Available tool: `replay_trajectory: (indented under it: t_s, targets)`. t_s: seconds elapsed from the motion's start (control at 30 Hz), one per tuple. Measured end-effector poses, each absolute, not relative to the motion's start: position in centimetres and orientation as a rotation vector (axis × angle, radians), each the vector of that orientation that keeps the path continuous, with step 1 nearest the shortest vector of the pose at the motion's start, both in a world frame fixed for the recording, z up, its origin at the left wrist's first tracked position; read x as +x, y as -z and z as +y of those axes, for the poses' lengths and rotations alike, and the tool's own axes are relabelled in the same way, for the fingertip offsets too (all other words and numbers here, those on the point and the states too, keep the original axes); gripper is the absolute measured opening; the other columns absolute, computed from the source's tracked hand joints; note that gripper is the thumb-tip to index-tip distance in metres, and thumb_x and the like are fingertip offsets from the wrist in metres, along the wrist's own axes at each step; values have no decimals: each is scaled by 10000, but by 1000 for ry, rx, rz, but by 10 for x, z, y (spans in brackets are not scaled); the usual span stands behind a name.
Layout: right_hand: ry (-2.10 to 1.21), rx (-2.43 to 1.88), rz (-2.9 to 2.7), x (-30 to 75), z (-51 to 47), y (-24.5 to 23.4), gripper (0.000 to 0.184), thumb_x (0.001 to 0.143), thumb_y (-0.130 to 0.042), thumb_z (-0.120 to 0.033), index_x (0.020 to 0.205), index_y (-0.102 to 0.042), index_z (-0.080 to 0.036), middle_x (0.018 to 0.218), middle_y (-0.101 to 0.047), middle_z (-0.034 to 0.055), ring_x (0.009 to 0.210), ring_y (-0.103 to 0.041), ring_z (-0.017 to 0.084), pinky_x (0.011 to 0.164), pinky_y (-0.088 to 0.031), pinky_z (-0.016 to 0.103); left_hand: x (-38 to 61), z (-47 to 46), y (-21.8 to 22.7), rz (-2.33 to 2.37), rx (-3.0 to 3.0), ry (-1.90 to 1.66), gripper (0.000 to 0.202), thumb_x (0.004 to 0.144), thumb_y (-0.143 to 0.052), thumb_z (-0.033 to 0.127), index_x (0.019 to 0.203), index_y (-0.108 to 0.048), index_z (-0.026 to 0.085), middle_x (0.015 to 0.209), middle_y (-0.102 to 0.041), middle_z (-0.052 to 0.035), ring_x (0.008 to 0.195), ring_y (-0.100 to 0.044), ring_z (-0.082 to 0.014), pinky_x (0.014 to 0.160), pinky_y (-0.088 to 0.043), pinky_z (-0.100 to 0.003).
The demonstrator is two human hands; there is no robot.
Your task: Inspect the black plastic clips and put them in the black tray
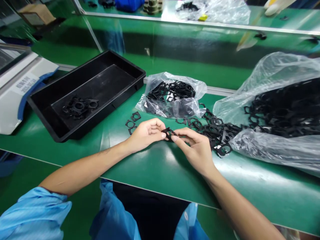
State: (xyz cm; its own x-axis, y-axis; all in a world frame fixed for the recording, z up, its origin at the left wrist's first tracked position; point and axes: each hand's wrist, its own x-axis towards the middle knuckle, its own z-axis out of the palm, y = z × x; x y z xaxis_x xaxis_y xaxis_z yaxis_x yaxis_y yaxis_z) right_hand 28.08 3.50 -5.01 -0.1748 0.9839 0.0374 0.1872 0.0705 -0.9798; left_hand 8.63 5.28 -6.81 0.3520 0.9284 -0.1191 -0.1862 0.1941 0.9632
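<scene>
Between my two hands is a small black plastic frame (169,134) with a round opening, held just above the green table. My left hand (147,135) is closed on its left edge, thumb in front. Fingers and thumb of my right hand (196,146) pinch the right edge. A few similar loose frames (130,123) lie left of my left hand. Beyond my right hand a heap of black frames (212,128) spreads over the table. Several more frames (79,106) sit in the near left part of a black tray (110,103).
A clear plastic bag (160,108) of black parts stands behind my hands. The larger open bag (262,148) at right spills parts onto the table (155,173). A white and blue machine (27,83) stands far left. Across a divider, a gloved hand (275,7) shows.
</scene>
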Motion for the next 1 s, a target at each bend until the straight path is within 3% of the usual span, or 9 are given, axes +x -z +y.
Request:
replay_trajectory:
  t_s: [0.27, 0.63, 1.0]
  targets:
    - [-1105, -1252, -1566, 282, 33, 49, 213, 847, -758, -418, 896, -794, -214, 869, -730, 54, 758, -692, 179, 757, -618, 312, 87, 49, 67, 863, 1199, -929, 293, 755, -828, 346, 856, -635, 150, 813, -679, -13, 739, -640, -103, 737, -525, -219]
    - [-1313, -1210, -1405, 280, 32, 47, 305, 750, -843, -475, 895, -799, -210, 904, -784, 58, 801, -739, 207, 830, -633, 359, 86, 50, 67, 861, 1141, -990, 312, 732, -851, 347, 832, -641, 139, 759, -702, -20, 683, -670, -107, 689, -543, -217]
    - [-1525, -1188, -1158, 280, 38, 50, 326, 641, -922, -429, 855, -804, -212, 860, -802, 49, 790, -750, 200, 841, -625, 371, 87, 52, 64, 882, 1088, -951, 336, 700, -880, 337, 851, -656, 137, 676, -684, 1, 638, -696, -122, 656, -550, -217]
